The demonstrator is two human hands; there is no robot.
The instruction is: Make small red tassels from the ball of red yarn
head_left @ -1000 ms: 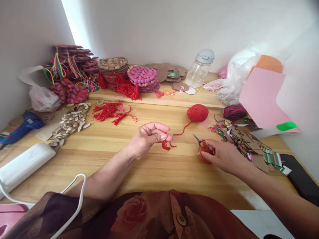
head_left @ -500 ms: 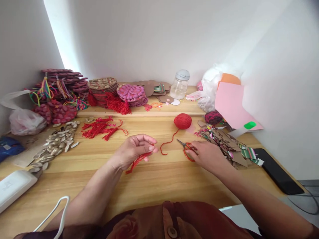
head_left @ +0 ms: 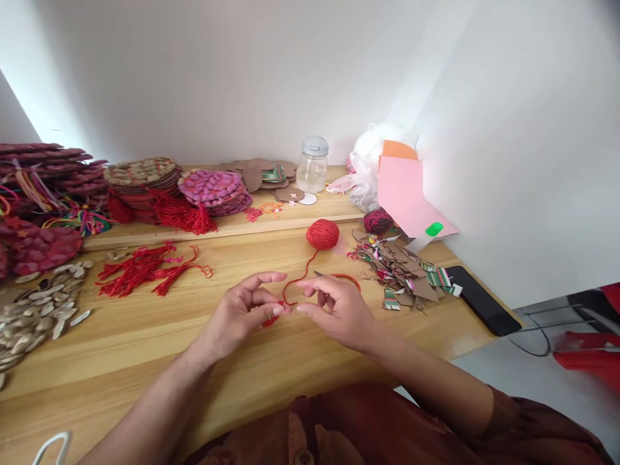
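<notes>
My left hand (head_left: 248, 311) pinches a small bundle of red yarn (head_left: 270, 321) between thumb and fingertips; most of the bundle is hidden behind the fingers. Facing it, a short gap away, my right hand (head_left: 338, 311) has its thumb and fingers apart, with nothing visible between them. Behind the right hand lie scissors (head_left: 349, 279) with orange handles, partly covered by it. A red ball of yarn (head_left: 322, 234) sits beyond both hands, and its loose strand curls down to between them.
Red yarn tassels (head_left: 140, 268) lie left, near a pile of seed-like shells (head_left: 41, 310). Woven round mats (head_left: 216, 190), a lidded bottle (head_left: 312, 169) and cardboard discs (head_left: 252, 175) stand along the raised back ledge. Cardboard scraps (head_left: 402, 268) and a black phone (head_left: 484, 301) lie right.
My right hand has let go of the scissors, which now lie on the table, and moved left toward my left hand. The left hand still pinches the red yarn. The view has shifted right.
</notes>
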